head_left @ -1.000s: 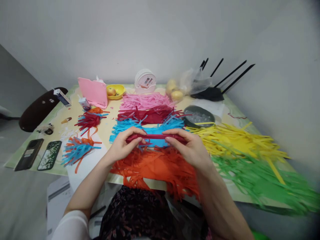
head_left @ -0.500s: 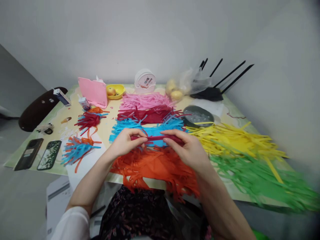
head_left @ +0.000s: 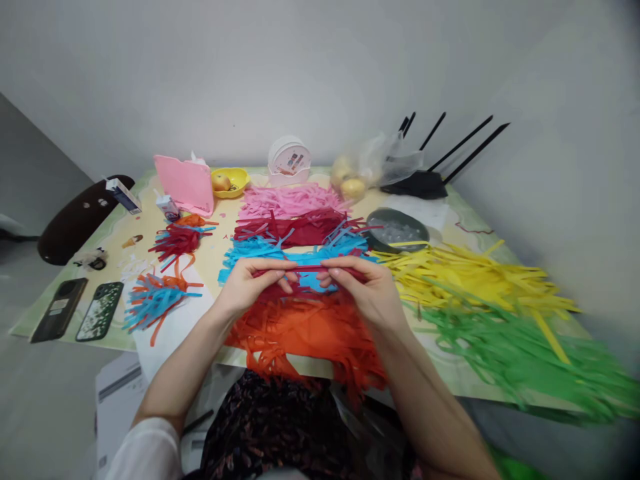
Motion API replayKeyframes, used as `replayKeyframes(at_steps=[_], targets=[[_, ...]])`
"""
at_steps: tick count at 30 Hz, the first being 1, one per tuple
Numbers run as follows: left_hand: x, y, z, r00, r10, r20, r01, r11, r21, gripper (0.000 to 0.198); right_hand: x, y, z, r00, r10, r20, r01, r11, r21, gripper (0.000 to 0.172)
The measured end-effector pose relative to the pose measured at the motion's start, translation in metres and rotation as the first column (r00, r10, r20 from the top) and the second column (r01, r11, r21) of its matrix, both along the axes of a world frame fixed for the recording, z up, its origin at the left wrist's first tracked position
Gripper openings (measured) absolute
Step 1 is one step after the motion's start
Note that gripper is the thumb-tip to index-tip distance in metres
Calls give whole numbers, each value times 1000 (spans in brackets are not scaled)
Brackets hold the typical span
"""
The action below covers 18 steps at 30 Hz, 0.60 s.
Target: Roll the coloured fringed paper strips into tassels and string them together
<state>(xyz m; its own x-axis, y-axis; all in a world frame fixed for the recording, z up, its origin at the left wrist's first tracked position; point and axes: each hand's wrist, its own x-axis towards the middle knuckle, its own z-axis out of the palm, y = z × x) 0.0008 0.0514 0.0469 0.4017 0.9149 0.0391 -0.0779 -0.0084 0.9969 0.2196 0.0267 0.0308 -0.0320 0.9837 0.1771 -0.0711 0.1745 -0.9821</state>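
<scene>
My left hand (head_left: 250,285) and my right hand (head_left: 367,290) both pinch a dark red fringed paper strip (head_left: 305,269), holding it level above the table, one hand at each end. Its loose fringes hang down between my hands. Right below lies an orange fringed paper sheet (head_left: 310,333), and just behind it a blue fringed sheet (head_left: 300,252). Further back are a dark red sheet (head_left: 300,230) and a pink sheet (head_left: 290,200).
Yellow fringed paper (head_left: 475,277) and green fringed paper (head_left: 515,347) cover the right side. Finished tassels (head_left: 157,297) lie at the left beside two phones (head_left: 80,308). A grey dish (head_left: 397,231), a pink case (head_left: 185,183), a yellow fruit bowl (head_left: 231,180) and bagged fruit (head_left: 360,177) stand behind.
My hands have drawn closer together and slightly back. The dark red strip between them now looks thinner and tighter than a second ago.
</scene>
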Motion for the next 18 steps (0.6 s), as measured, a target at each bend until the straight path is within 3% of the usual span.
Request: replayKeyframes(at_steps=[5, 9, 13, 15, 18], targets=[[3, 0, -9, 998, 10, 68, -11, 1000, 9, 17, -4, 5, -10, 994, 10, -109, -10, 1000, 3, 8], [1, -4, -14, 996, 26, 80, -37, 989, 143, 14, -6, 0, -10, 991, -18, -129, 31, 995, 95, 11], [-10, -5, 6, 977, -138, -165, 182, 938, 296, 17, 2, -11, 1, 982, -83, 169, 28, 952, 304, 21], [-13, -3, 19, 945, -155, -287, 258, 895, 364, 16, 5, -15, 9, 947, -102, 305, -34, 911, 411, 23], [-9, 1, 29, 893, -168, -418, 344, 854, 391, 15, 4, -18, 16, 921, -75, 382, -156, 828, 538, 25]])
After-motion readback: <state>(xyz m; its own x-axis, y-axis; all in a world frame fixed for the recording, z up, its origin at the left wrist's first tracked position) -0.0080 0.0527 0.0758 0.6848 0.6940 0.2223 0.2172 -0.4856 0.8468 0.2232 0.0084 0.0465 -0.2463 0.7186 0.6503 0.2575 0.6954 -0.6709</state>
